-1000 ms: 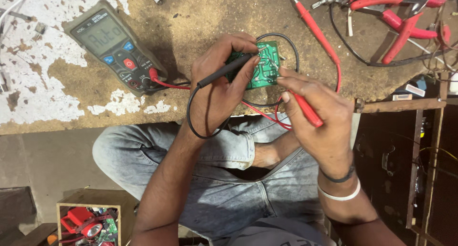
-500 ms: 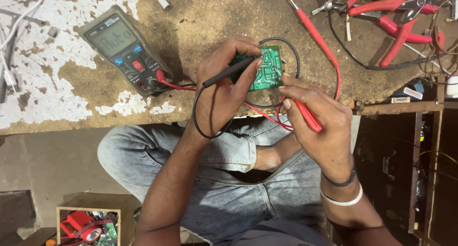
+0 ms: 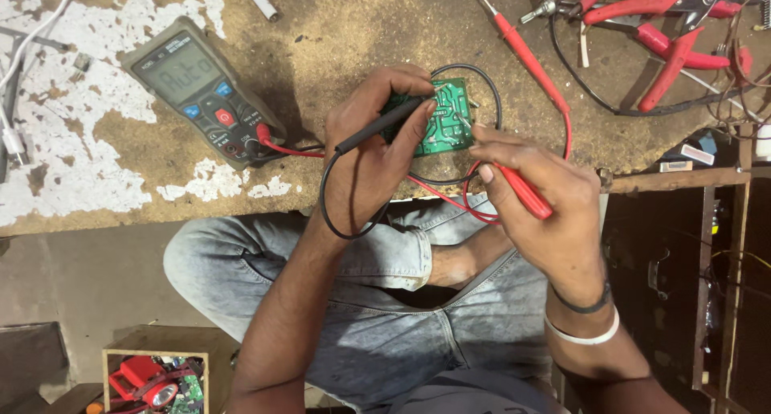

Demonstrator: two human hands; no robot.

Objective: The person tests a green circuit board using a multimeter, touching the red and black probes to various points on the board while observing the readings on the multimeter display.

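Worn bench (image 3: 337, 28); grey multimeter (image 3: 201, 89) toward its left, red-handled pliers (image 3: 658, 28) at far right corner. Green circuit board (image 3: 438, 117) near front edge. Left hand (image 3: 373, 153) closed on black probe (image 3: 381, 125), angled up-right onto board; right hand (image 3: 538, 193) pinching red probe (image 3: 518, 185), pointing up-left.

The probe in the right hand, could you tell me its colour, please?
Red probe, gripped by the right hand; head view.
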